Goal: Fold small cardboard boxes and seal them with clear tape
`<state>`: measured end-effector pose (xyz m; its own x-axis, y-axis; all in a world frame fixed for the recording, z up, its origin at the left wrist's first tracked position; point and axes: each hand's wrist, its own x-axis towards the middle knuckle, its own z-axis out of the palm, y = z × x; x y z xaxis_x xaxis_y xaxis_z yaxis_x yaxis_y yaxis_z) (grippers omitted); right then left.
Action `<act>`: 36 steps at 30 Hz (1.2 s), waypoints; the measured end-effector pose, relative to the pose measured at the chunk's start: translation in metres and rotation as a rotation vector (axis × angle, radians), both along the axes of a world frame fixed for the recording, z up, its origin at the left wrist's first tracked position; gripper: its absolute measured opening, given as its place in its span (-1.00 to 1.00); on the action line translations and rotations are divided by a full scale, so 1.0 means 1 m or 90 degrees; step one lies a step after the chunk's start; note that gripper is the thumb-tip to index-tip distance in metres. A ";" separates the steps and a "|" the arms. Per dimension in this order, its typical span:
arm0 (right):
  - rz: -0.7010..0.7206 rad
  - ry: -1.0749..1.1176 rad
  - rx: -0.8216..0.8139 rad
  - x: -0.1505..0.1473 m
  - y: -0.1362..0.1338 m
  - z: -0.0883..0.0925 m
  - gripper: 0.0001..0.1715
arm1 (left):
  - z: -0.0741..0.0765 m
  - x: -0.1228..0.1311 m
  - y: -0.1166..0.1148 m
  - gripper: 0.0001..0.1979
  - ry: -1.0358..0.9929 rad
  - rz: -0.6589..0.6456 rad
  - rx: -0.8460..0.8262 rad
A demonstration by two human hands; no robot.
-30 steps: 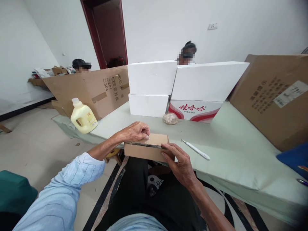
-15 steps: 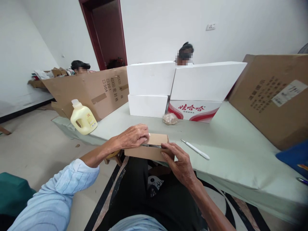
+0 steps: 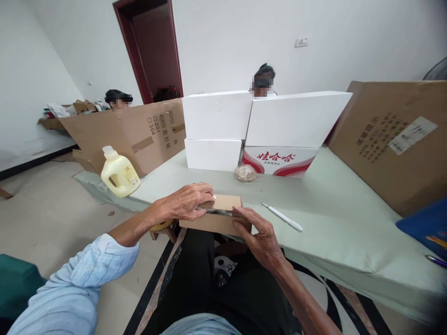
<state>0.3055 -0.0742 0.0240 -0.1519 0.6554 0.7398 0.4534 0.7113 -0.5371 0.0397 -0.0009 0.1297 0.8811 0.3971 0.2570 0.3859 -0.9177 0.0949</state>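
A small brown cardboard box (image 3: pixel 211 224) lies at the table's near edge, with a dark gap running lengthwise between its top panel and its near side. My left hand (image 3: pixel 190 201) grips the top panel at the box's left end, fingers curled over it. At the right end, my right hand (image 3: pixel 256 228) holds the box with thumb on the near side and fingers by the gap. What lies inside is too dark to make out. A white slim-handled knife (image 3: pixel 282 217) rests to the right, and a crumpled clear bundle (image 3: pixel 246 173) sits beyond the box.
White boxes (image 3: pixel 282 122) stand stacked across the green-covered table (image 3: pixel 342 223). Large cartons (image 3: pixel 384 139) flank them. A yellow jug (image 3: pixel 120 174) is at the left, a blue item (image 3: pixel 424 230) and a pen (image 3: pixel 436 261) at the right. Two people sit behind the boxes.
The dark gap along the box has widened slightly, and my left hand has shifted a little to the left. The whole view has also moved slightly.
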 end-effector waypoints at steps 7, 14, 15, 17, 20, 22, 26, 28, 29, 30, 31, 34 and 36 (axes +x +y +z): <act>-0.027 -0.016 0.001 0.002 0.001 -0.007 -0.44 | -0.011 0.001 0.000 -0.85 -0.034 -0.015 0.094; -0.036 -0.011 -0.006 0.003 0.002 -0.010 -0.52 | -0.016 0.002 -0.002 -0.75 -0.097 0.005 0.049; -0.036 -0.011 -0.005 0.002 0.002 -0.009 -0.52 | -0.016 0.002 -0.003 -0.74 -0.102 0.011 0.039; -0.034 -0.014 -0.001 0.002 0.001 -0.008 -0.54 | -0.015 0.003 -0.004 -0.72 -0.114 0.027 0.022; -0.032 -0.021 0.003 0.001 -0.002 -0.006 -0.55 | -0.016 0.004 -0.005 -0.71 -0.138 0.036 -0.022; -0.033 -0.026 0.007 0.001 -0.003 -0.006 -0.55 | -0.015 0.005 -0.005 -0.71 -0.165 0.029 -0.074; -0.028 -0.033 0.015 0.001 -0.006 -0.006 -0.55 | -0.010 0.006 -0.006 -0.72 -0.216 0.036 -0.176; -0.027 -0.037 0.014 0.001 -0.007 -0.006 -0.56 | -0.006 0.007 -0.005 -0.74 -0.233 0.063 -0.203; -0.028 -0.039 0.013 0.001 -0.008 -0.007 -0.57 | -0.005 0.007 -0.004 -0.76 -0.242 0.079 -0.216; -0.030 -0.040 0.010 0.002 -0.008 -0.007 -0.57 | -0.003 0.006 -0.002 -0.77 -0.252 0.097 -0.231; -0.030 -0.041 0.008 0.002 -0.008 -0.007 -0.58 | -0.003 0.006 0.001 -0.79 -0.263 0.114 -0.249; -0.034 -0.042 0.008 0.002 -0.009 -0.009 -0.59 | -0.002 0.004 0.013 -0.81 -0.292 0.169 -0.336; -0.036 -0.041 0.017 0.003 -0.009 -0.009 -0.58 | -0.003 0.002 0.021 -0.80 -0.304 0.205 -0.416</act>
<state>0.3081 -0.0833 0.0147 -0.1630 0.6441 0.7474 0.5260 0.6976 -0.4865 0.0421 0.0198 0.1271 0.5565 0.8054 0.2041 0.4014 -0.4756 0.7827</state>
